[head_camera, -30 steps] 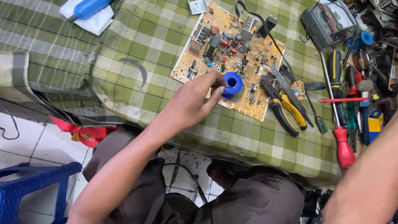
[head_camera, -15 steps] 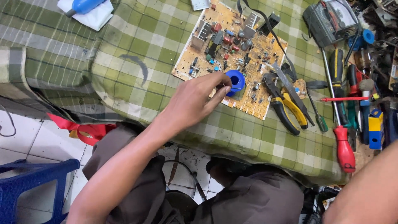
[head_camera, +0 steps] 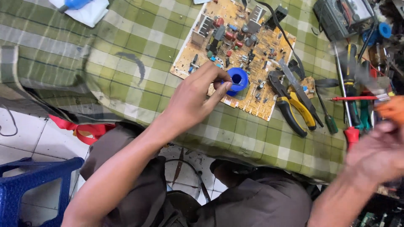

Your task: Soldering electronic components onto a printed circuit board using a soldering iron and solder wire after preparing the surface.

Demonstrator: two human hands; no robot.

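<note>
My left hand pinches a small blue spool between thumb and fingers. The spool rests on the near edge of a tan circuit board crowded with components, which lies on a green checked cloth. My right hand is at the right edge, blurred by motion. Its fingers are closed around an orange-handled tool whose tip is smeared towards the upper left. This hand hovers over the tool pile, apart from the board.
Yellow-handled pliers lie just right of the board. Screwdrivers, one with a red handle, and a grey meter crowd the right side. A white object with a blue top sits far left. A blue plastic stool stands on the tiled floor.
My right hand has risen into view at the right with the orange-handled tool. My left hand stays on the blue spool, fingers shifted slightly.
</note>
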